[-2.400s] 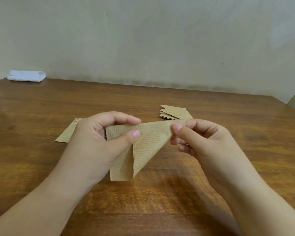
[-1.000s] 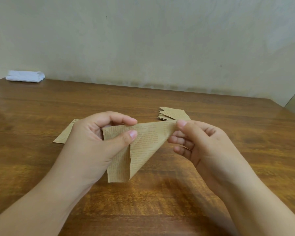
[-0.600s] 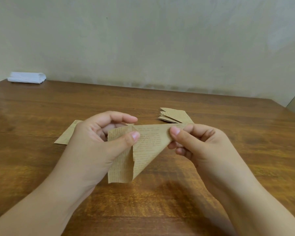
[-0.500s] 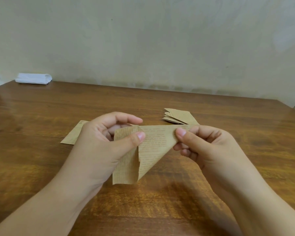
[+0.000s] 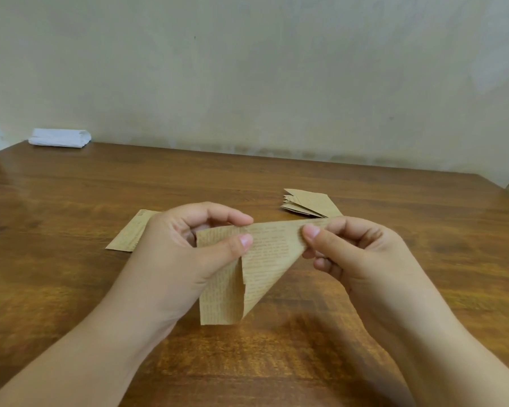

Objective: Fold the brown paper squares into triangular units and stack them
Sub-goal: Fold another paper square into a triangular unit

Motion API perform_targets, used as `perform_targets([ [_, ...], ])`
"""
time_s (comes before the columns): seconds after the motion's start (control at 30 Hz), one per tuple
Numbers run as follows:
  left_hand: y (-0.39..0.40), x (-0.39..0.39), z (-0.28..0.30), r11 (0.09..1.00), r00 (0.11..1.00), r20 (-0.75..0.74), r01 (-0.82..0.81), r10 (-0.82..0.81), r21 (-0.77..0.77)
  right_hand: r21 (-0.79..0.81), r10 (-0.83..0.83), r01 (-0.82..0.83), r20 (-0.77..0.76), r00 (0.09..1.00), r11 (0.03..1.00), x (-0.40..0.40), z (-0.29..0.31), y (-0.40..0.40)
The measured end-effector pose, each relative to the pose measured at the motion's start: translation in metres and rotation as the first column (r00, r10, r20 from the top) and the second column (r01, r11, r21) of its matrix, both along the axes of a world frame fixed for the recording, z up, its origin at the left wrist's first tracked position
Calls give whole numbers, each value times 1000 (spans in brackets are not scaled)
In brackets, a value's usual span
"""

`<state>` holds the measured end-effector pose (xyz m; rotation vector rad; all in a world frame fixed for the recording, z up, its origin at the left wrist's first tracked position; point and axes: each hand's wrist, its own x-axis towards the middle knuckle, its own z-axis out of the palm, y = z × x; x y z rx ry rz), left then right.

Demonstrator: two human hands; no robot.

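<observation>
Between both hands (image 5: 365, 254), printed brown paper (image 5: 265, 259), half-folded, pointed.

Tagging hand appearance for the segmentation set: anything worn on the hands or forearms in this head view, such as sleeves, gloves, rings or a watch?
Nothing worn that shows. The left hand and right hand are bare, with no gloves or rings on the visible fingers. Both forearms are bare down to the frame's lower edge, with no sleeve, watch or band in view. Fingernails are short and unpainted.

The folded paper (image 5: 265, 259) at frame centre was tan with fine dark printed text lines, the table (image 5: 71, 201) glossy reddish-brown woodgrain, the upper-left folded cloth (image 5: 60, 138) white, the wall (image 5: 247, 69) pale greenish-beige.
</observation>
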<state>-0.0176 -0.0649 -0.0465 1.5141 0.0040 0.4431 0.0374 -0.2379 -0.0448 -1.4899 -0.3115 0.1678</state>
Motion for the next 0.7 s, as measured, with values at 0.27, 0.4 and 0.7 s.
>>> perform_targets([
  [0.27,1,1,-1,999,1000,9,-28,28,19,51,-48,48,-13,999,998,1,2,-4],
  [0.4,1,2,-2,999,999,17,-40,40,23,92,-34,37,-38,999,995,1,3,-4],
  [0.7,0,2,-2,998,999,24,-49,48,40,146,-31,46,-105,994,988,2,4,0],
])
